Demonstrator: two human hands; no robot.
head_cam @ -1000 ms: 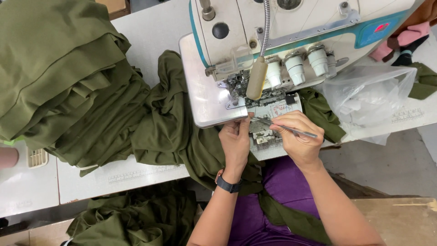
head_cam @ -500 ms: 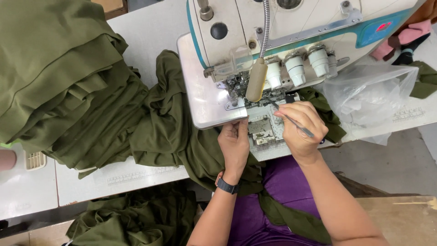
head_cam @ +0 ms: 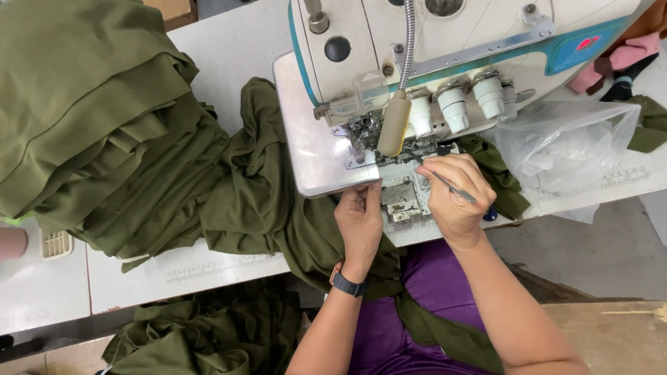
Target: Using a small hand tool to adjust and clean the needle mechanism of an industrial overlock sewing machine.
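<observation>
A white overlock sewing machine [head_cam: 417,62] stands on the white table [head_cam: 229,48]. My left hand [head_cam: 360,222], a dark watch on its wrist, grips the front edge of the machine's swung-open cover [head_cam: 316,149]. My right hand [head_cam: 455,191] pinches thin metal tweezers [head_cam: 451,186], their tip pointing up-left into the looper area [head_cam: 379,135] under the needles. Olive green fabric [head_cam: 257,194] lies draped left of the machine and runs down over my lap.
A tall stack of folded olive fabric [head_cam: 83,104] fills the table's left side. More olive cloth [head_cam: 201,333] is heaped on the floor below. A clear plastic bag [head_cam: 563,146] lies right of the machine, with pink and dark items [head_cam: 611,62] behind it.
My right hand has moved up-left with the tweezers, from beside the needle plate to the looper area. My left hand has stayed at the cover's edge.
</observation>
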